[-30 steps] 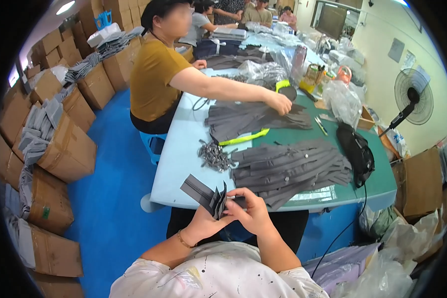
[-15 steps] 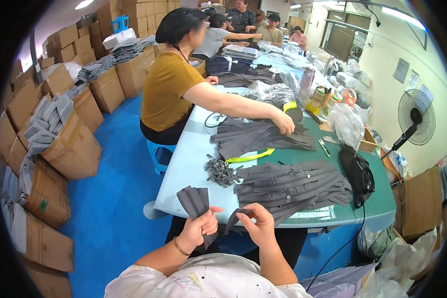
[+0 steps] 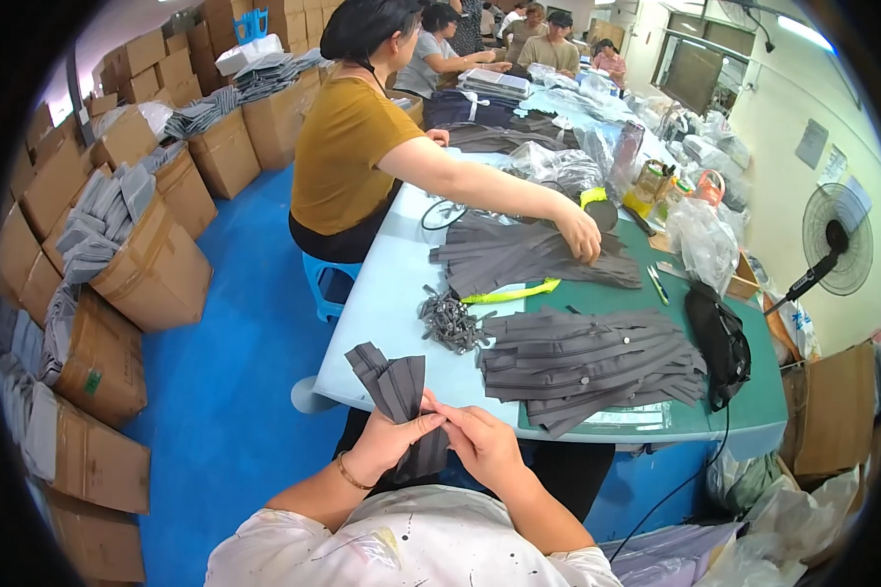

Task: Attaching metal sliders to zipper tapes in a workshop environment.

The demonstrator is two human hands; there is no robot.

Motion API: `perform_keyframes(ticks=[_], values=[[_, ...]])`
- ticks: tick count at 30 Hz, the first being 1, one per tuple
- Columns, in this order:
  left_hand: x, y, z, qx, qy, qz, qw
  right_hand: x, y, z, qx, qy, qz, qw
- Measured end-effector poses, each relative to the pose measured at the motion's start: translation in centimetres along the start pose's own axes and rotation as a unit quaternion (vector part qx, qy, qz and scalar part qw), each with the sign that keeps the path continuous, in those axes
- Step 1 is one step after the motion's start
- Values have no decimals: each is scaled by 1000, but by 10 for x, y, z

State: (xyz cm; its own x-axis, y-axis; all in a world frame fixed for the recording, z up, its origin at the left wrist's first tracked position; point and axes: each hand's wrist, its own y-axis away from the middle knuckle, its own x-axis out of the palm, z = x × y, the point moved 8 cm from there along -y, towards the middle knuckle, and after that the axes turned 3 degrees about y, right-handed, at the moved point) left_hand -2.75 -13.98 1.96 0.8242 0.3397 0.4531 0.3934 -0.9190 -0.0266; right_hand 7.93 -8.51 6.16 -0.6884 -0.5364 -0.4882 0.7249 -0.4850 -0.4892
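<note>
Fingers of your left hand curl round grey zipper-like strips fanning beyond them | your right hand meets them fingertip-to-fingertip, its opening and hold unclear | strip pile ahead, right of both

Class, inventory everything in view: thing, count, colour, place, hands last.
Table: one, pale blue and green, centre
Held strips: several, dark grey, lower centre
Strip piles: at least two, dark grey, on table
Small-piece heap: one, dark grey, left of nearer pile
Neon strip: one, yellow-green, between piles
Bag-like item: one, black, table's right
Fan: one, black, right
Cardboard boxes: many, brown, mostly left
Plastic bags: several, clear, right
Co-workers: several, nearest in mustard, around table
Stool: one, blue, under nearest co-worker
Left hand: one, bare, holding strips
Right hand: one, bare, beside left
</note>
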Motion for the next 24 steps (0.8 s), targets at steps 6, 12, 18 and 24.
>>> perform_keyframes(ticks=[6,12,18,24], values=[[0,0,-10,93,-269,47,958,-15,2,4,-52,64,-89,993],[10,10,-21,236,-362,101,896,-14,2,2,-16,70,-81,994],[27,39,-32,486,-539,26,687,32,28,-55,315,-429,-61,844],[13,15,-41,291,-265,4,919,39,19,-73,330,-400,-50,854]])
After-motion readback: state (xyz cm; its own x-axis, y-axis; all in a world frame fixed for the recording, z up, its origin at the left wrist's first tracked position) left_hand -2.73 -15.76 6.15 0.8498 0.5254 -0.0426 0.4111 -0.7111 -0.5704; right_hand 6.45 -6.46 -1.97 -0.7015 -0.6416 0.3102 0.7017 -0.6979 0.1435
